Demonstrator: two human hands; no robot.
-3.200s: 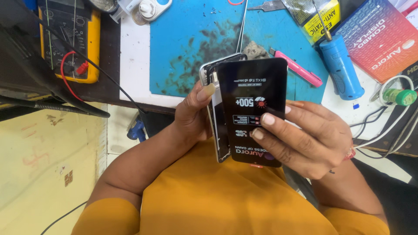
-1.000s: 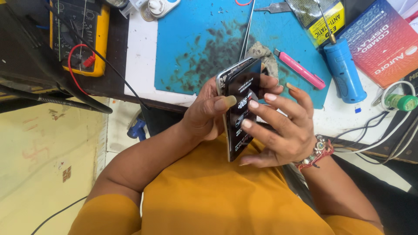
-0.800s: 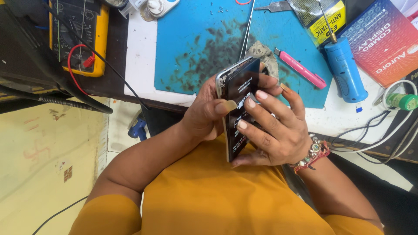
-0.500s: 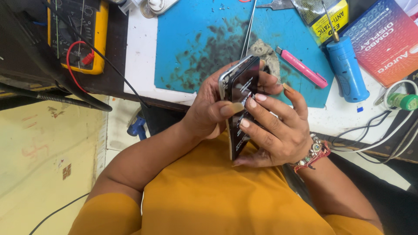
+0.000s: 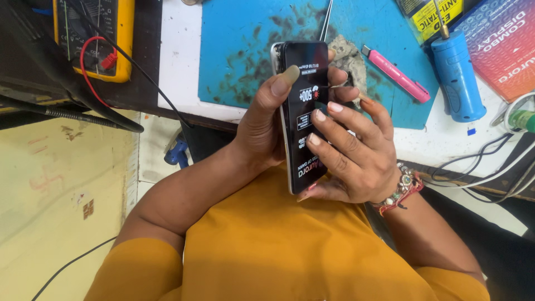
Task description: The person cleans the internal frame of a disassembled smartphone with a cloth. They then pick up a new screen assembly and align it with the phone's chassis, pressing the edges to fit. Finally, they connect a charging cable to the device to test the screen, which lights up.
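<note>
A black smartphone [image 5: 304,72] with a printed protective film on its glass is held upright close to my chest, above the table's near edge. My left hand [image 5: 266,125] grips its left side, the thumb laid over the upper edge. My right hand [image 5: 351,153] wraps the right side and bottom, with two fingertips pressing flat on the middle of the screen. A beaded bracelet sits on my right wrist.
On the white table lies a stained blue work mat [image 5: 356,61]. A pink utility knife [image 5: 397,73], a blue cylindrical tool [image 5: 456,75], a crumpled grey rag [image 5: 348,58] and a red box [image 5: 501,42] lie to the right. A yellow multimeter [image 5: 97,36] with leads sits at the left; cables [image 5: 490,161] trail right.
The phone has turned from facing me flat to a narrower, edge-on tilt and moved closer to the mat. My right fingers have shifted across the screen, pressing on it.
</note>
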